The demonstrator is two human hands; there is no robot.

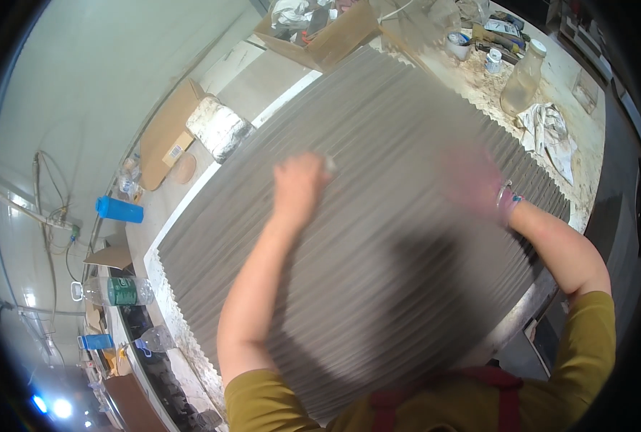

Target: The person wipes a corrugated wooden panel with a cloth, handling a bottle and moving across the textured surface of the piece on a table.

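A large grey panel with a ridged, corrugated surface (263,187) covers most of the worktable in front of me. Over its middle is my left hand (300,178), bare and slightly blurred. Its fingers are curled, and a small pale thing (330,165) shows at their right side, too unclear to name. My right hand (473,180) looks pinkish, perhaps gloved, with bands round the wrist. Motion smears it over the right part of the panel, so its fingers cannot be made out. A dark shadow falls across the ridges between my arms.
Beyond the panel stands a cardboard box (320,39) of mixed items. A white wrapped block (220,128) lies at the left edge, near a blue bottle (120,209) and a large clear bottle (122,291). To the right are a glass jar (523,81) and a stained cloth (549,137).
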